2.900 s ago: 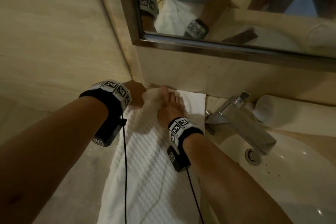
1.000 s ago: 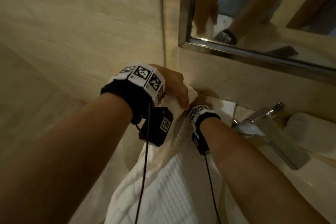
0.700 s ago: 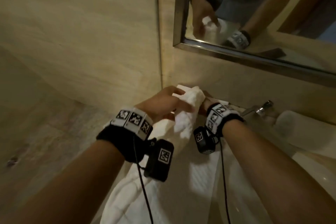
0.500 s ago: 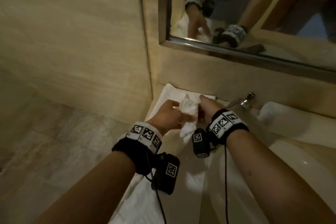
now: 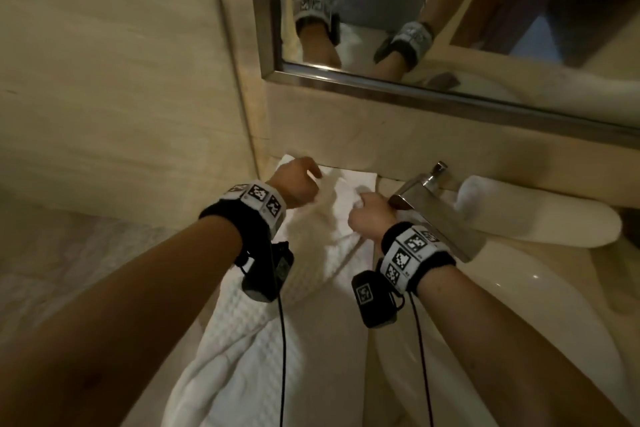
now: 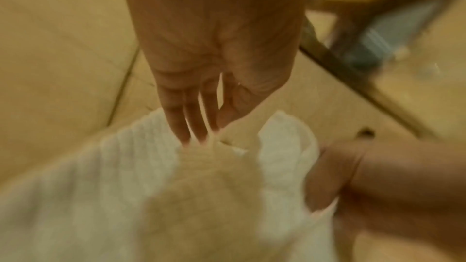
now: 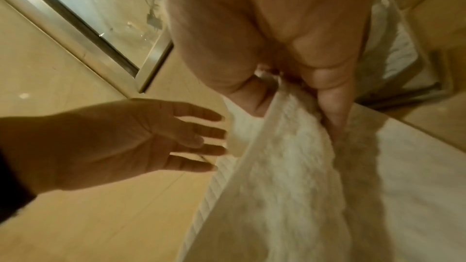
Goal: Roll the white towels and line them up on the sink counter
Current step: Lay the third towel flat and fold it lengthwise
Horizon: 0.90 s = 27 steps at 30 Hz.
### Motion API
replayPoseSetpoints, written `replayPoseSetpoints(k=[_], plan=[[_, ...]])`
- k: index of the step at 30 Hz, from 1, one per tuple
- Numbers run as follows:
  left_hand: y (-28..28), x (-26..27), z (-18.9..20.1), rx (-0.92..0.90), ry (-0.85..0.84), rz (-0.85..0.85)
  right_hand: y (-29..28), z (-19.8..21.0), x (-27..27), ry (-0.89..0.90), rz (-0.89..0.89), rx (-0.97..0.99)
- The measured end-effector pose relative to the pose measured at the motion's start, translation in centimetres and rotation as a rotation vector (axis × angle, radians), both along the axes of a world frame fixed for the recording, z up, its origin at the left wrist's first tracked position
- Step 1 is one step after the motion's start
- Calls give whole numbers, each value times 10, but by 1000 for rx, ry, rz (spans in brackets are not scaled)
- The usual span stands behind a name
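Observation:
A white waffle towel (image 5: 311,253) lies lengthwise on the beige sink counter (image 5: 332,340), its far end against the back wall and its near end hanging off the front. My right hand (image 5: 367,215) pinches a bunched edge of the towel (image 7: 290,166) near that far end, thumb on one side and fingers on the other (image 7: 302,95). My left hand (image 5: 308,173) hovers open over the far left corner, its straight fingertips (image 6: 191,136) just touching the towel (image 6: 100,186). A rolled white towel (image 5: 540,215) lies behind the faucet.
A chrome faucet (image 5: 436,218) stands right beside my right wrist, over the sink basin (image 5: 519,305). A framed mirror (image 5: 450,10) hangs above the back ledge. A tiled side wall (image 5: 121,80) closes off the counter on the left.
Both hands held the bunched towel end up off the counter. Now the left hand has let go and spread open, and the right hand has lowered the end towards the counter.

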<state>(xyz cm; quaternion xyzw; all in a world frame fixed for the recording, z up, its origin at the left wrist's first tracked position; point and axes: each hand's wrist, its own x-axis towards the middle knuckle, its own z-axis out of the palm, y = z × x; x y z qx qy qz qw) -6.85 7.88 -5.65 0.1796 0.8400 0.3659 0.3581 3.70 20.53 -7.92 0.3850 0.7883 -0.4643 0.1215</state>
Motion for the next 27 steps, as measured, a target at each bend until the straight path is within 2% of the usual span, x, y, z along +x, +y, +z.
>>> replayPoseSetpoints(k=[2, 3, 6, 8, 11, 13, 17, 22, 25, 27], plan=[[2, -9, -8, -188, 440, -289, -5, 0, 0, 118, -46, -73], [3, -9, -7, -240, 522, -408, -9, 6, 1, 185, -67, -95], [11, -8, -3, -475, 516, -631, -9, 22, 2, 312, -117, -157], [12, -12, 5, -610, 587, -685, -7, 33, 3, 335, -150, -167], [2, -31, 26, -637, 637, -544, -11, 39, 4, 318, -212, -144], [-4, -49, 39, -664, 660, -438, -13, 44, 6, 277, -184, -61], [-16, -71, 55, -726, 800, -379, -7, 54, 8, 207, -123, 134], [-17, -71, 36, -584, 675, -350, -2, 38, -5, 48, -16, 243], [-15, -62, 16, -602, 562, -394, -4, 24, -16, -29, 48, 269], [-16, -61, -1, -618, 491, -365, -7, 14, -23, -71, 38, 284]])
